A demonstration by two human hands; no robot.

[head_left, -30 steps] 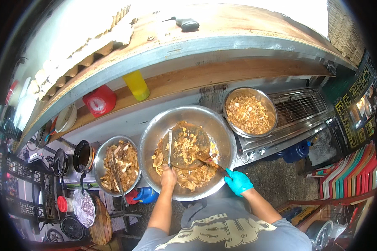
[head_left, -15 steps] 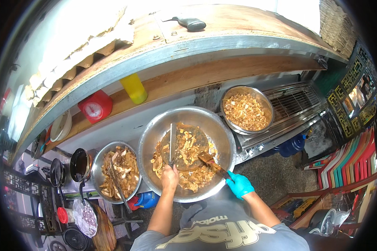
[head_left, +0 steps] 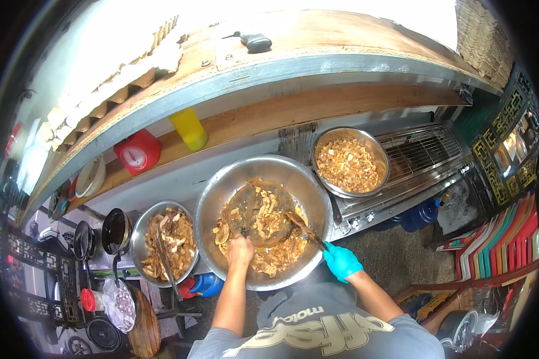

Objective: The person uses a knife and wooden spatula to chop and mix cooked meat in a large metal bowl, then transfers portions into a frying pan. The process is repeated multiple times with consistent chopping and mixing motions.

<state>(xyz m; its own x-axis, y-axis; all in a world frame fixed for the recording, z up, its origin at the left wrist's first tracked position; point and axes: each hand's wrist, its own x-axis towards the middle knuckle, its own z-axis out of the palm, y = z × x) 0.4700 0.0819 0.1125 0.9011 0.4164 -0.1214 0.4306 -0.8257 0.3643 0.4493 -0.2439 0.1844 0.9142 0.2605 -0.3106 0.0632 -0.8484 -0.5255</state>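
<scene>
A wide steel basin [head_left: 205,197] in front of me holds a round dark chopping board [head_left: 236,200]. Brown chopped meat-like pieces [head_left: 265,222] lie on the board and around it. My left hand [head_left: 240,251], bare, is closed round the handle of a knife [head_left: 249,209] over the board's left part; its blade is hard to make out against the dark board. My right hand [head_left: 343,263], in a teal glove, grips the dark handle end of a wooden spatula [head_left: 303,225]. The spatula's brown head rests at the board's right side, touching the pieces.
At left stands a steel bowl [head_left: 139,239] of larger brown pieces with tongs [head_left: 166,263] across it. A bowl of small chopped pieces [head_left: 352,164] sits right of the basin, beside a grill [head_left: 422,149]. A shelf with a red scale [head_left: 136,152] and yellow container [head_left: 188,128] runs behind.
The knife blade, bright and plain before, now shows dark and low against the board. My left hand has shifted slightly left. The spatula's head has turned and looks narrower; my right hand stays on its handle.
</scene>
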